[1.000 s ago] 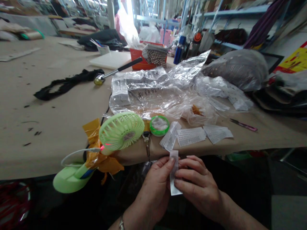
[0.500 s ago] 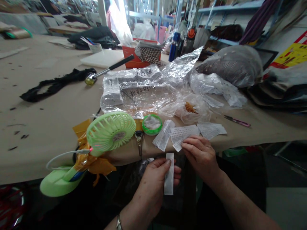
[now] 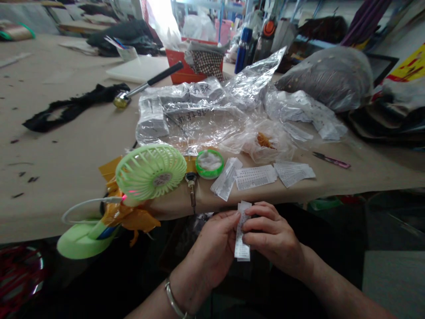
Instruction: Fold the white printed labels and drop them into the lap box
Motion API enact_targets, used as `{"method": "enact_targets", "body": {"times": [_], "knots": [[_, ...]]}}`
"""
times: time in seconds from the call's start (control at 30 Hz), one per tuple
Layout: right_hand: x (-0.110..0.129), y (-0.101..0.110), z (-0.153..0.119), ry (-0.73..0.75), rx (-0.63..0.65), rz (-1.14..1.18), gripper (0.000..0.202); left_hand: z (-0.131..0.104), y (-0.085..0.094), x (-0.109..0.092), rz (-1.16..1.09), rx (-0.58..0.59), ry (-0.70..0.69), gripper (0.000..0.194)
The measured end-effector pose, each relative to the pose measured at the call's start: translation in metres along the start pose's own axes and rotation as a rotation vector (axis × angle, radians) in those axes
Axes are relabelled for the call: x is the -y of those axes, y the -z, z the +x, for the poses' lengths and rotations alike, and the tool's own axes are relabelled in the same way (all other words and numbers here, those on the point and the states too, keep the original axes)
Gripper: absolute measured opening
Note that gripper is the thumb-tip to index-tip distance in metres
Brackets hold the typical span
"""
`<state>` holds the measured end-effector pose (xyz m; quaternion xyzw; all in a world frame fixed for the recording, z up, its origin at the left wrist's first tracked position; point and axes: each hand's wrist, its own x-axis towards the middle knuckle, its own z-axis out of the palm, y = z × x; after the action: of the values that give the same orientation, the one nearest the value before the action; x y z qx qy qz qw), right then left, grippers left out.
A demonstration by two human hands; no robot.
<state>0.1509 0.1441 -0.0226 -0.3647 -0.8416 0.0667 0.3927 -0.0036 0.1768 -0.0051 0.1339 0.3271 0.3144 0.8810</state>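
Note:
Narrow white printed labels (image 3: 243,248) stand upright between my two hands, just below the table's front edge. My left hand (image 3: 217,243) pinches them from the left, its thumb near their upper part. From the right, my right hand (image 3: 274,235) has its fingers closed over the same labels. On the table edge above lie three fanned groups of printed labels: a left one (image 3: 226,179), a middle one (image 3: 255,177) and a right one (image 3: 294,173). Beside the left group sits a round green container (image 3: 209,164) with white material inside.
A green fan (image 3: 151,173) is taped at the table edge on the left. Clear plastic bags (image 3: 206,128) lie behind the labels. Pink-handled snips (image 3: 332,160) rest at the right. Further back are an orange box (image 3: 175,66) and a blue bottle (image 3: 243,51).
My right hand has moved down and left from the middle label group to the labels in my left hand. Printed text now shows on the held labels. The view has shifted slightly.

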Motion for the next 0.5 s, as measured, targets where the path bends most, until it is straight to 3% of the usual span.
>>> {"method": "enact_targets", "body": {"times": [0.2, 0.33, 0.5], "knots": [[0.003, 0.003, -0.002, 0.013, 0.009, 0.036, 0.015, -0.002, -0.005, 0.003, 0.045, 0.021, 0.013, 0.014], [0.001, 0.012, -0.006, -0.008, 0.024, -0.014, 0.014, -0.002, -0.005, 0.006, 0.077, -0.051, 0.025, 0.012], [-0.028, 0.041, -0.021, -0.266, -0.129, -0.408, 0.039, 0.001, -0.001, 0.01, 0.189, -0.186, 0.102, 0.018]]}}
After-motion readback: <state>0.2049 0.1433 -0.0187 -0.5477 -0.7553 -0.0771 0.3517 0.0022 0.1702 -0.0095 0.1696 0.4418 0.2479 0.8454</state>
